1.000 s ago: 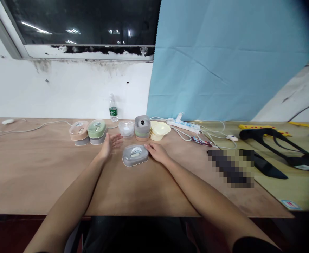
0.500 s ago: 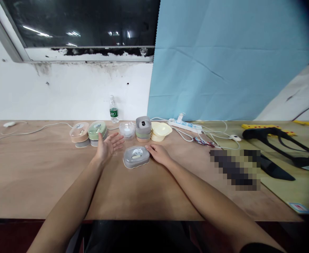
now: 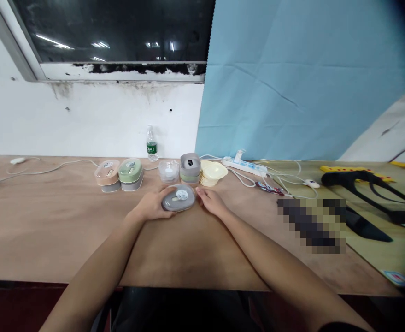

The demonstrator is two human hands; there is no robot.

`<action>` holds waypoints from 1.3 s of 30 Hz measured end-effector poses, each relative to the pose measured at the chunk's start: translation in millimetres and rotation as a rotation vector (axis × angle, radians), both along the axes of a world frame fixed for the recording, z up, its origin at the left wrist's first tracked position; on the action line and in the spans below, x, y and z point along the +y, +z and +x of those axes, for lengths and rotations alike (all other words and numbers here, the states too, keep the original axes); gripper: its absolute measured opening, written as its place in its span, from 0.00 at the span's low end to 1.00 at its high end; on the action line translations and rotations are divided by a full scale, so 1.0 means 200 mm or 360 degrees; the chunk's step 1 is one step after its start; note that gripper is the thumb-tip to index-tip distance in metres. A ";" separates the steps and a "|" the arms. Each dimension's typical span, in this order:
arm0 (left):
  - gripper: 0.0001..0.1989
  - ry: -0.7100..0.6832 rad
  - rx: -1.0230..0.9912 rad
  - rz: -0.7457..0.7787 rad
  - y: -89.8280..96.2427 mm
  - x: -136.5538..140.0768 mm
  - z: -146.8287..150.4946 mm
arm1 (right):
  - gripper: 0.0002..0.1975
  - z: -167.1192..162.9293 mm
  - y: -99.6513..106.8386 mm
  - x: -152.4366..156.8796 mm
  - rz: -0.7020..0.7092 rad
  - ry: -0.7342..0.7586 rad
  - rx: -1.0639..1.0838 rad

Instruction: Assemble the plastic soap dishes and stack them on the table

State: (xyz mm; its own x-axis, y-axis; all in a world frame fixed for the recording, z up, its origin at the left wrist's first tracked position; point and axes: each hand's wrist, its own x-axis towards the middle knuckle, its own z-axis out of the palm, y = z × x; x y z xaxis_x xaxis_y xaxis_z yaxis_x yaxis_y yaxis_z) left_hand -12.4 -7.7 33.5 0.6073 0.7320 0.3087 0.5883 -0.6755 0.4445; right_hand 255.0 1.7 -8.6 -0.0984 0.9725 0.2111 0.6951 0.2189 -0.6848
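A grey oval lidded container (image 3: 178,199) with a round sticker and a pale clip on its translucent lid stands near the middle of the table. My left hand (image 3: 153,204) is wrapped around its left end, thumb at the near side and fingers at the far side. Just off the container's right end rests my right hand (image 3: 211,201), fingers loosely bent and holding nothing. Behind the container are a stack of open grey, green and peach tubs (image 3: 190,168), clear plastic pieces (image 3: 168,171) and a stack of cream bowls (image 3: 214,173).
Peach (image 3: 107,173) and green (image 3: 130,171) lidded containers, on grey bases, stand at back left. A water bottle (image 3: 151,146) is by the wall. A power strip (image 3: 245,166) with white cables lies behind right. Black straps (image 3: 368,189) lie at far right.
My left hand has moved right from open air and closed around the grey container's left end. The container has turned slightly, and its right end is now a little apart from my right hand.
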 end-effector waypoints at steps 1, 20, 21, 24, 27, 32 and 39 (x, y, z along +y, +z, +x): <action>0.42 0.0051 -0.0010 0.0097 0.01 0.01 -0.02 | 0.32 0.00 0.00 0.00 -0.0026 -0.0009 0.0057; 0.47 0.1720 -0.1075 0.0640 -0.05 0.21 -0.62 | 0.27 0.00 0.00 -0.01 0.0030 0.0046 -0.0162; 0.47 0.1735 -0.1064 0.0599 -0.06 0.22 -0.62 | 0.27 0.00 0.00 -0.01 0.0035 0.0054 -0.0162; 0.46 0.1781 -0.0899 0.0596 -0.07 0.25 -0.62 | 0.27 0.00 0.00 -0.01 0.0047 0.0063 -0.0164; 0.45 0.1778 -0.0736 0.0612 -0.06 0.26 -0.61 | 0.27 0.00 -0.01 -0.01 0.0043 0.0057 -0.0171; 0.47 0.1736 -0.0696 0.0628 -0.08 0.27 -0.62 | 0.26 0.01 0.00 -0.01 0.0049 0.0065 -0.0158; 0.50 0.1829 -0.0744 0.0650 -0.11 0.33 -0.66 | 0.24 0.01 -0.01 -0.01 0.0113 0.0068 -0.0081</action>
